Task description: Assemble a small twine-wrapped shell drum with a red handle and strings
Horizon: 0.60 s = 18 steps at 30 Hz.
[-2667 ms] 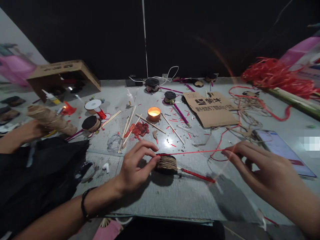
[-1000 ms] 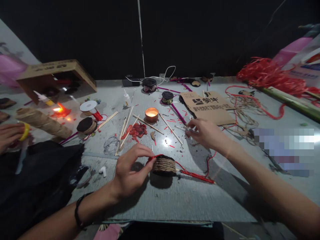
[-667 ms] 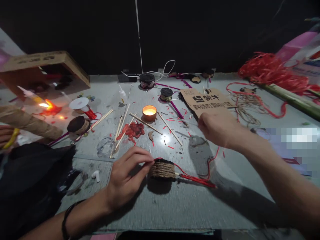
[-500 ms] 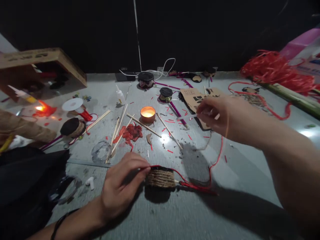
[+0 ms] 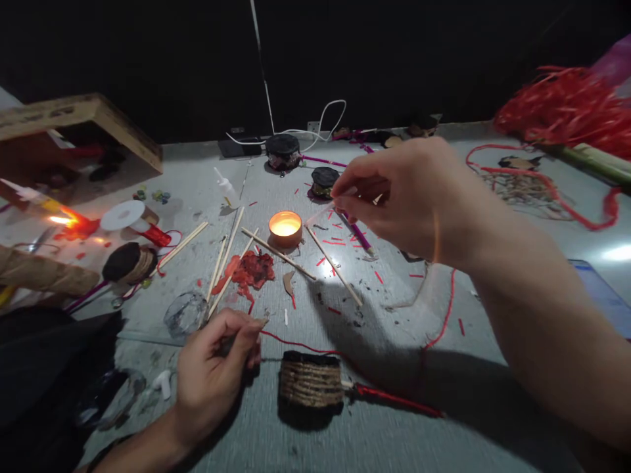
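My left hand pinches the end of a red cord, left of a small drum-like piece wrapped in twine. That piece lies on the grey table with a red-wrapped stick pointing right. Up and to the right, my right hand pinches a thin clear strip, whose far end is close to a lit candle in a round cup. The cord runs right and curves up below my right forearm.
Wooden sticks and red wax lie near the candle. At the left are a spool, another wrapped drum and a cardboard box. Red raffia and a phone are at the right.
My left hand has moved left, away from the drum piece, with the cord end. My right hand has moved left with the clear strip, closer to the candle.
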Available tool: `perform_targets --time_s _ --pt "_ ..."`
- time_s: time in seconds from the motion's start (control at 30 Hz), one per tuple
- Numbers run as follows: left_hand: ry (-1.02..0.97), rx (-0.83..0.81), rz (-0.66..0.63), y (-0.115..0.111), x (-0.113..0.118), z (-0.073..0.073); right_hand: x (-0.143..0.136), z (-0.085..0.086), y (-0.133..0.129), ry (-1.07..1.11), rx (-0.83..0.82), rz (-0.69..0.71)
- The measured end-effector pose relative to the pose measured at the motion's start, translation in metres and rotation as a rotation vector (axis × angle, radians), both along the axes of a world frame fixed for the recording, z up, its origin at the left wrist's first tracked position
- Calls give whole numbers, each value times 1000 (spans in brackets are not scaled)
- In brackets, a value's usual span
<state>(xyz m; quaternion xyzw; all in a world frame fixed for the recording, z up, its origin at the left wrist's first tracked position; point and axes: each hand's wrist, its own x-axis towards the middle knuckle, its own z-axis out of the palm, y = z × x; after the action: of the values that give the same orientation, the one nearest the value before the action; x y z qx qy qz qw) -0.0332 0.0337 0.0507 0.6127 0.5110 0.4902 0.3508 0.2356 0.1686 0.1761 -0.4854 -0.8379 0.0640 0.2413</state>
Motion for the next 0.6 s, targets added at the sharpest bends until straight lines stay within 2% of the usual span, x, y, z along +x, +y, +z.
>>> perform_targets --time_s 0.17,0.3,0.43,0.6 --pt "59 -30 49 5 3 2 0 5 -1 15 -24 2" --pt "78 -69 102 6 7 3 -1 1 -2 -21 -42 24" --pt "28 -71 30 5 9 2 -2 -3 -3 26 -27 81" --pt "30 -26 -48 4 11 0 -4 -2 7 0 -97 107"
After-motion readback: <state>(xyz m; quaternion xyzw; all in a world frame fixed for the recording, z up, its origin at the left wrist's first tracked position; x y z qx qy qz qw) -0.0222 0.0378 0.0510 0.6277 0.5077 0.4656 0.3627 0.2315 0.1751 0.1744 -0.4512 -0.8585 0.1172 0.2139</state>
